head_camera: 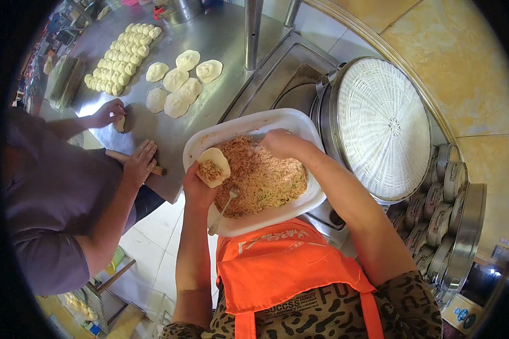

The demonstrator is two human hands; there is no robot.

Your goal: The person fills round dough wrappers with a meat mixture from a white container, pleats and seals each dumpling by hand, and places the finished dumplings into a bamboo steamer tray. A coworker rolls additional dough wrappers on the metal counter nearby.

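My left hand (199,188) holds a round dough wrapper (222,163) open on its palm and fingers, at the left rim of a white plastic tub (254,233). A lump of minced filling (210,170) sits in the middle of the wrapper. More of the same filling (275,182), flecked with green, covers the tub's floor. My right hand (278,144) is curled over the tub's far side, at the filling. It grips a utensil (254,146) that is blurred and mostly hidden. A metal fork (223,212) leans in the filling, its handle on the near-left rim.
A co-worker's hands (140,163) are left, with a rolling pin (118,156) and dough piece (119,124) on the steel table (220,38). Several wrappers (176,80) and rows of dough pieces (123,59) lie beyond. Right stand a woven lid (381,127) and stacked steamers (437,216).
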